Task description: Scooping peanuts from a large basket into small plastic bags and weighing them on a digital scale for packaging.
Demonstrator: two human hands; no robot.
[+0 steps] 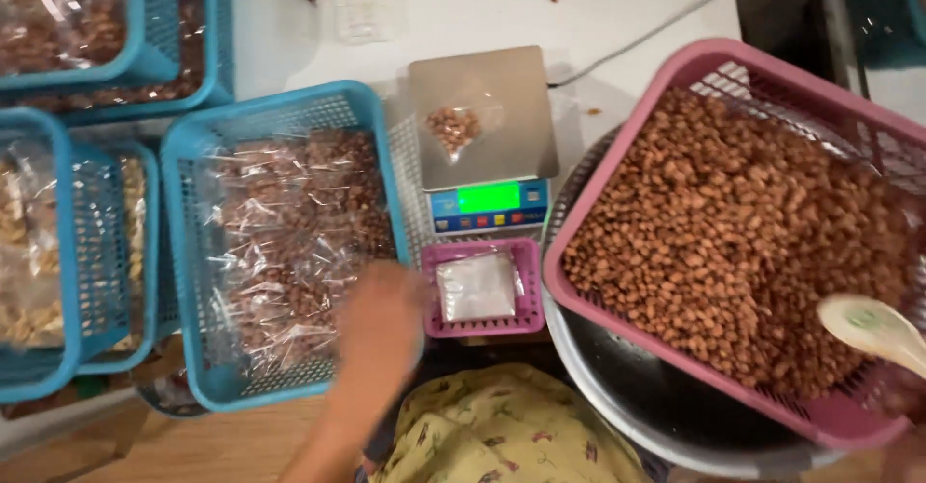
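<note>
Blue basket (280,242) near the front edge of the desk (502,6) already holds a heap of sealed clear bags of brown nuts, so much of the packing looks done. Left hand (381,324) hovers blurred over that basket's right rim; whether it is clenched or released I cannot tell. On the scale (482,117), toward the middle of the desk, one small bag of nuts (453,128) lies on the pan. A small pink tray (480,290) in front of the scale carries empty bags. At the right edge, the large pink basket (733,242) is full of loose nuts, so plenty seems left. Right hand (907,396), barely in view, appears to grasp a pale spoon (868,327).
</note>
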